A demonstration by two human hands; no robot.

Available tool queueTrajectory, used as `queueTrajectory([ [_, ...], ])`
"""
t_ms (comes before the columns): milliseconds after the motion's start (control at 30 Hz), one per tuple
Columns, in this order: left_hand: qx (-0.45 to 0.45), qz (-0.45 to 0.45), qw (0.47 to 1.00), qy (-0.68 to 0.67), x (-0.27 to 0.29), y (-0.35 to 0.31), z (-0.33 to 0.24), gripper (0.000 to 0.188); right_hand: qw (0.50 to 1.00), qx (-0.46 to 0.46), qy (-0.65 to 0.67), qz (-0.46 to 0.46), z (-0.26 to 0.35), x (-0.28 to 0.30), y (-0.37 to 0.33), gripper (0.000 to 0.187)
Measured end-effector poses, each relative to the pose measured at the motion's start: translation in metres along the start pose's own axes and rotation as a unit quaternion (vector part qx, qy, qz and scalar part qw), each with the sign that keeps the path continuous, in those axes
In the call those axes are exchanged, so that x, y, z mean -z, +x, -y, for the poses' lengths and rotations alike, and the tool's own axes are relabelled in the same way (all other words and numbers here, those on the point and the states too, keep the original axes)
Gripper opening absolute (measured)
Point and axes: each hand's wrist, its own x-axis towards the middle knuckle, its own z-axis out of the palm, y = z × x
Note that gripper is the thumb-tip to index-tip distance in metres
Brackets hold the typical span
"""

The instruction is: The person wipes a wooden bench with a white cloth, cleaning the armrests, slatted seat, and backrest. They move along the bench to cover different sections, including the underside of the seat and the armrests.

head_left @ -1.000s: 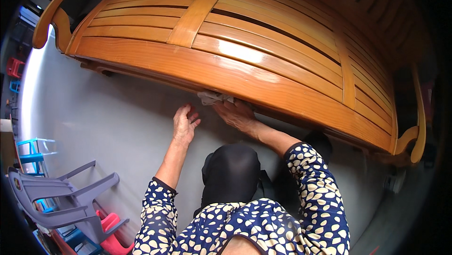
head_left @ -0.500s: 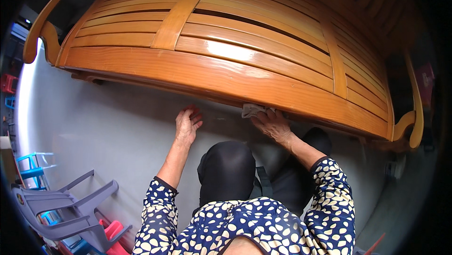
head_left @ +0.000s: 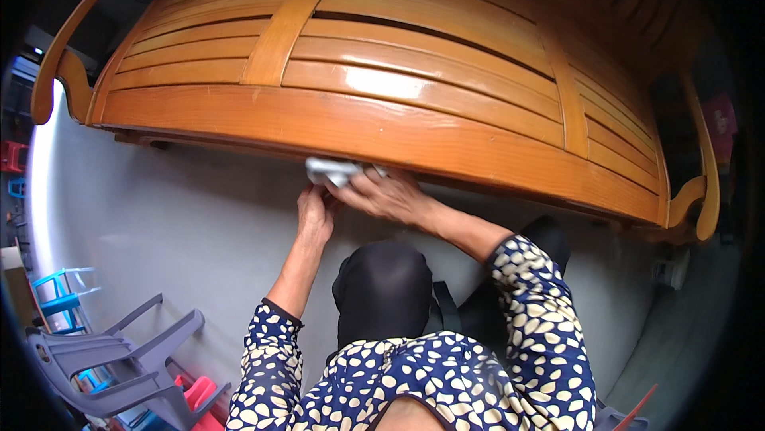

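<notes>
At the far left, a stack of grey plastic chairs point(head_left: 119, 359) is seen on the grey floor point(head_left: 183, 224), with a small blue stool point(head_left: 60, 303) behind it and a red plastic piece point(head_left: 199, 399) beside it; no container with visible contents is shown anywhere in the view. Above, a long varnished wooden bench point(head_left: 398, 88) with a slatted seat and curved armrests spans the picture. Near the middle, the left hand point(head_left: 315, 214) is raised to the underside of the bench's front rail, its fingers curled loosely just below the pale cloth point(head_left: 335, 170); whether its grip closes on the cloth cannot be told. Just to the right, the right hand point(head_left: 384, 194) is laid over the cloth, which is pressed against the lower front edge of the bench, so the right grip is judged to be clenched on the cloth. The cloth is crumpled and bunched, and is judged to be light, soft and limp, easily folded and not fragile; it would best be taken in a wad under the palm, with the fingers spread over it, since a loose corner would trail. The varnished wood is judged to be hard and smooth, so the cloth is likely to slide freely along it. Below the hands, a dark-clad knee point(head_left: 382, 287) and dotted navy sleeves point(head_left: 542, 327) are visible.
</notes>
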Motion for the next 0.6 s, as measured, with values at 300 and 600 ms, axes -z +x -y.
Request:
queueTrajectory([
  [300,0.001,-0.025,0.997,0.075,0.009,-0.010,-0.016,0.024,0.989,-0.042,-0.126,-0.069,0.006,-0.042,-0.005,0.044],
  [600,0.011,0.023,0.995,0.101,0.001,-0.014,-0.009,0.026,0.967,-0.160,-0.197,0.017,0.002,0.022,-0.094,0.027],
])
